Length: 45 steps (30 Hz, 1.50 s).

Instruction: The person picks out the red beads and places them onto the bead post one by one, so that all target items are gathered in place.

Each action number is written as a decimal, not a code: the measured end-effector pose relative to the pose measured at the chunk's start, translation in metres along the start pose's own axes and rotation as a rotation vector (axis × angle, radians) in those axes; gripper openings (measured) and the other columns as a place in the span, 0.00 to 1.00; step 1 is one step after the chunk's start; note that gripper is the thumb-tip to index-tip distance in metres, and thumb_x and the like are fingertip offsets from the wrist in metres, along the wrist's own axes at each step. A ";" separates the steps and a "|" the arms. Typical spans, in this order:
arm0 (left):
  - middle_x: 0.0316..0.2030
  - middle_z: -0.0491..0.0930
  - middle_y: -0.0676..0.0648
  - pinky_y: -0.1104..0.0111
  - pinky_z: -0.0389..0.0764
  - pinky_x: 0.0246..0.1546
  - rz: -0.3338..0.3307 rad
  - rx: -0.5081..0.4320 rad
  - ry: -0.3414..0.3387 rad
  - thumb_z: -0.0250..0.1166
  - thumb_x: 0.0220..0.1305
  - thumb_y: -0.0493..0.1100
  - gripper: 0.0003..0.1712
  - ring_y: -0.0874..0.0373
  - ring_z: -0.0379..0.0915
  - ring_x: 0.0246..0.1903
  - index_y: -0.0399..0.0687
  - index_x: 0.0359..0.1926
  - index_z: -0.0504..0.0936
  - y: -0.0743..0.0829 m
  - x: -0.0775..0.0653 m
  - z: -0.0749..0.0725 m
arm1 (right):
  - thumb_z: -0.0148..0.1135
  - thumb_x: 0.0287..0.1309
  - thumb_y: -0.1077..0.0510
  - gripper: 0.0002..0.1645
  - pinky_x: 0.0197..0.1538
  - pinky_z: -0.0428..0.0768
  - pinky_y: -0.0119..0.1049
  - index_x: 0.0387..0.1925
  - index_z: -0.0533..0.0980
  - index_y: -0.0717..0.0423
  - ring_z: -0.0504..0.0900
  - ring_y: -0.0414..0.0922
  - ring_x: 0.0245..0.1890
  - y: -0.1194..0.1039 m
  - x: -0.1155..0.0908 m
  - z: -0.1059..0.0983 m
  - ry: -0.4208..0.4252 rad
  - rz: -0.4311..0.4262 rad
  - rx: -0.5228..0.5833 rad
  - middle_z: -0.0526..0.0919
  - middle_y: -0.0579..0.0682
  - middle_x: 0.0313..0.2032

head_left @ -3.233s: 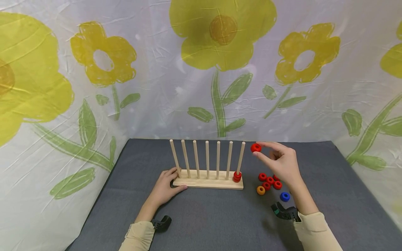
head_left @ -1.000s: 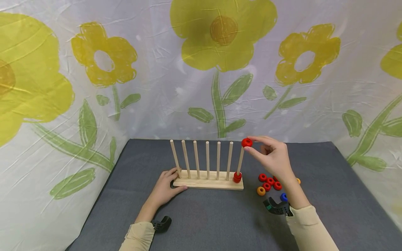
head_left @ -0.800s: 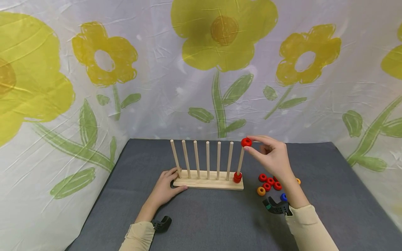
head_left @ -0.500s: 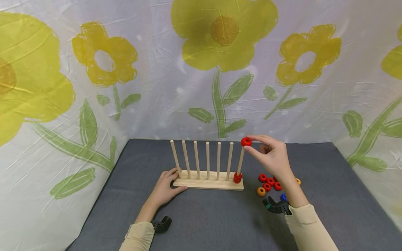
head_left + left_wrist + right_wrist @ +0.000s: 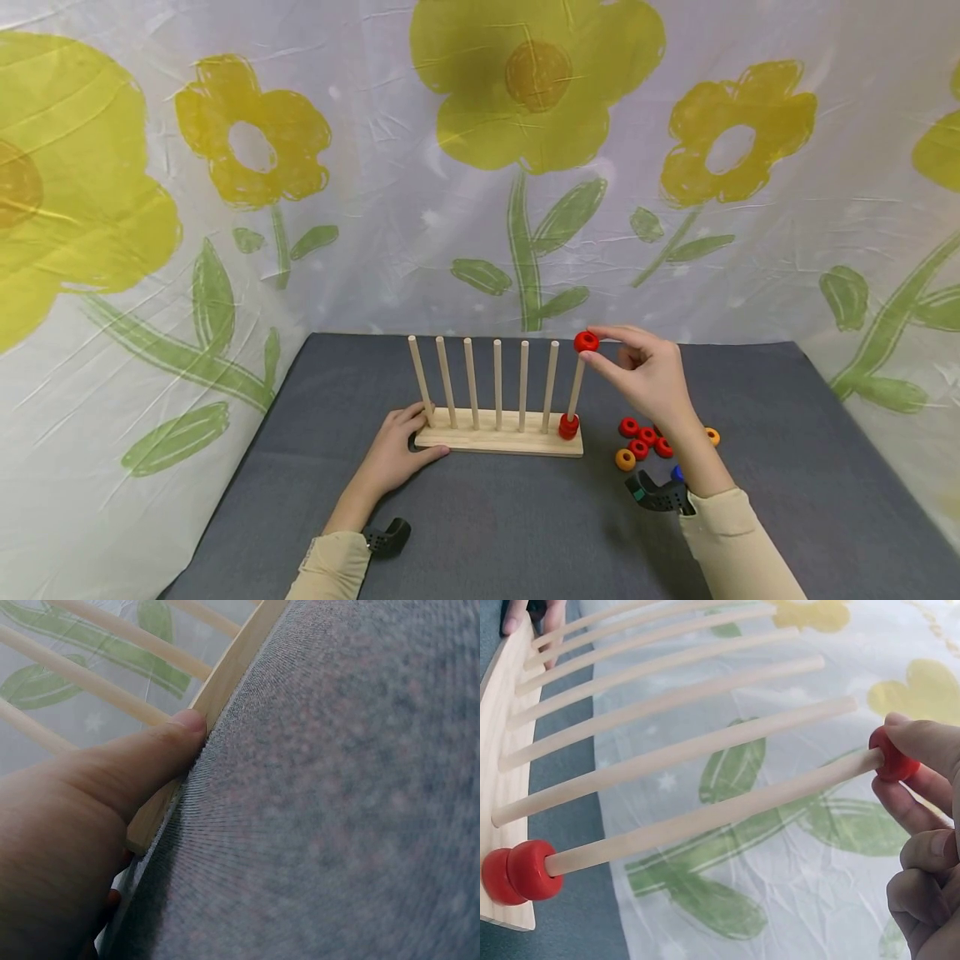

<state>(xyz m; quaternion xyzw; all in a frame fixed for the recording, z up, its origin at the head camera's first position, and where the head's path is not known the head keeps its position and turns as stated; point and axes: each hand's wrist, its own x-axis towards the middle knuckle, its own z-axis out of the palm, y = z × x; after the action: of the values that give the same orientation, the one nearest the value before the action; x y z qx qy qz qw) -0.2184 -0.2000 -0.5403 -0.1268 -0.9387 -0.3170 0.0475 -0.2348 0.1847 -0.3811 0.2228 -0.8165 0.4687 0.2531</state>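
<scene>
My right hand (image 5: 651,375) pinches a red bead (image 5: 581,345) between thumb and fingertips at the top of the rightmost peg (image 5: 576,387). In the right wrist view the tip of that peg meets the hole of the held bead (image 5: 901,766). Two red beads (image 5: 536,871) are stacked at the foot of the same peg, down on the base. The wooden rack (image 5: 495,442) has a row of several upright pegs; the others carry nothing. My left hand (image 5: 392,450) holds the rack's left end, thumb (image 5: 169,742) along the front edge and fingers behind.
Right of the rack lie several loose red beads (image 5: 638,449), an orange bead (image 5: 619,463) and another orange bead (image 5: 712,436). A blue bead (image 5: 677,472) is partly hidden by my right wrist. The dark cloth (image 5: 480,525) covers the table; a flowered sheet (image 5: 360,208) hangs behind.
My right hand has carried the red bead left from beside the rack to the rightmost peg's tip, staying there over the last second. The left hand has kept its hold on the rack.
</scene>
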 end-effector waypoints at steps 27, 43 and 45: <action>0.75 0.70 0.38 0.41 0.71 0.68 -0.013 0.008 -0.001 0.78 0.64 0.56 0.43 0.38 0.66 0.69 0.40 0.73 0.77 0.001 -0.001 0.000 | 0.81 0.59 0.59 0.19 0.18 0.58 0.34 0.53 0.90 0.49 0.58 0.39 0.13 0.004 -0.004 0.004 -0.024 0.038 -0.020 0.69 0.44 0.19; 0.75 0.69 0.38 0.41 0.71 0.68 -0.009 0.009 -0.003 0.78 0.64 0.58 0.44 0.38 0.66 0.70 0.42 0.74 0.76 -0.002 0.000 0.002 | 0.81 0.59 0.58 0.19 0.17 0.57 0.34 0.52 0.90 0.44 0.56 0.37 0.12 0.006 -0.007 0.005 -0.021 0.036 -0.028 0.65 0.44 0.16; 0.75 0.69 0.39 0.41 0.71 0.68 -0.010 0.007 -0.002 0.78 0.64 0.58 0.44 0.39 0.66 0.70 0.42 0.74 0.76 -0.002 0.000 0.002 | 0.81 0.59 0.58 0.19 0.17 0.57 0.34 0.52 0.90 0.44 0.56 0.37 0.12 0.006 -0.007 0.004 -0.021 0.035 -0.028 0.65 0.44 0.15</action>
<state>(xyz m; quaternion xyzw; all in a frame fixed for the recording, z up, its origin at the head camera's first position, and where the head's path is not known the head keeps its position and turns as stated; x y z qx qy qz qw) -0.2191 -0.2004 -0.5427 -0.1223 -0.9405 -0.3137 0.0456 -0.2338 0.1844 -0.3913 0.2099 -0.8294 0.4590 0.2394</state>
